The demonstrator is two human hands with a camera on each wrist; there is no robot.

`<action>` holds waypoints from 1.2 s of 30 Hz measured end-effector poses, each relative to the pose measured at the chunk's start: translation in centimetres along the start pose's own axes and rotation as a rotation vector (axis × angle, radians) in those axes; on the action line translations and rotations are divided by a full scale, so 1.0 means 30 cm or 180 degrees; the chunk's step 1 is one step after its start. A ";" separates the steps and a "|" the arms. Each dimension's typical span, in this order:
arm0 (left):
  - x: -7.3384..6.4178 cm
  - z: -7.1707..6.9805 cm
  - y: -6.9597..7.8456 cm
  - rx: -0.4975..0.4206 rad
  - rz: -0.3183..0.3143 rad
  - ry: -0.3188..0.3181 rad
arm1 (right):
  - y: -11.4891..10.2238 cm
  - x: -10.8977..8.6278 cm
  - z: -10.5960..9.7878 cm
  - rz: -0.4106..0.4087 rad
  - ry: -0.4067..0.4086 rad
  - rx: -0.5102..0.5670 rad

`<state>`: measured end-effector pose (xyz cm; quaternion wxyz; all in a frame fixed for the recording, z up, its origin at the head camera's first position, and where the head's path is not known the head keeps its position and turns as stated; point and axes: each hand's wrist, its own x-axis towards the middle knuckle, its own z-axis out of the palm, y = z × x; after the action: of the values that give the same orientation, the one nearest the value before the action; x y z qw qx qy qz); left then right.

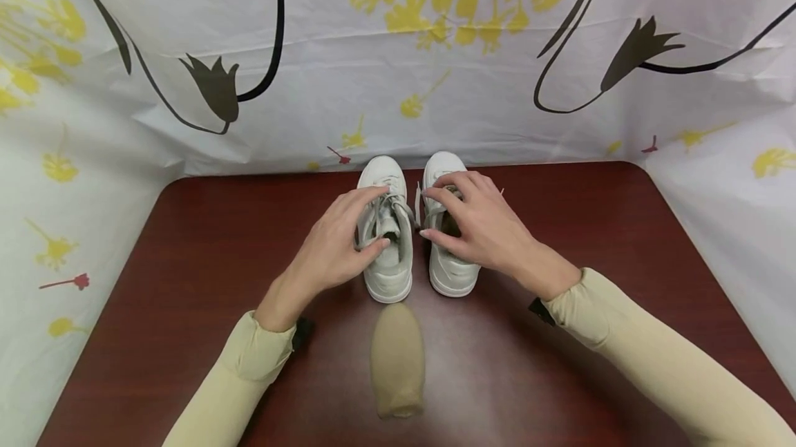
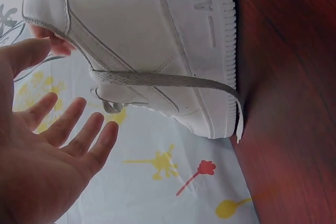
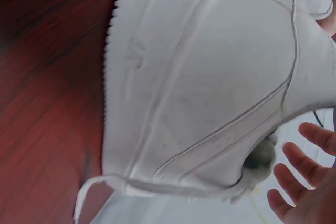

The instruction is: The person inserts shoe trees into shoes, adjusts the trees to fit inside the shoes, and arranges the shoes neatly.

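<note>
Two white lace-up sneakers stand side by side, toes pointing away. Over the left sneaker (image 1: pixel 390 282) hovers my left hand (image 1: pixel 332 240), its fingers and thumb spread apart at the shoe's opening. My right hand (image 1: pixel 481 226) hangs in the same way above the right sneaker (image 1: pixel 454 276) and hides part of its laces. Both wrist views show loosely bent fingers beside the shoe collars, with nothing held. A greyish-green thing (image 3: pixel 260 158) shows inside the right sneaker's opening. A grey lace (image 2: pixel 157 79) hangs down the left sneaker's side.
A beige, rounded, elongated bundle (image 1: pixel 398 360) lies on the dark red table (image 1: pixel 205 295) just behind the sneakers' heels. A white sheet (image 1: pixel 398 88) with yellow and dark flower prints hangs around the table's back and sides.
</note>
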<state>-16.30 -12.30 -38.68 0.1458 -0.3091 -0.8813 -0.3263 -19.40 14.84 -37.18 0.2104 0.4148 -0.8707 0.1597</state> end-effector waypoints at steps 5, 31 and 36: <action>-0.021 0.013 0.007 -0.0065 0.0064 0.0005 | -0.035 0.043 0.025 -0.0043 -0.0156 0.0029; -0.074 -0.003 0.049 -0.0015 0.0185 0.0060 | -0.050 0.141 0.069 0.0154 -0.0925 -0.0322; -0.090 0.002 0.054 -0.0036 0.0199 0.0033 | -0.054 0.143 0.087 0.0141 -0.0957 -0.0382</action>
<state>-13.21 -12.50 -39.18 0.1587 -0.3356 -0.8686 -0.3282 -21.17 9.88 -37.13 0.0985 0.4014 -0.9093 0.0481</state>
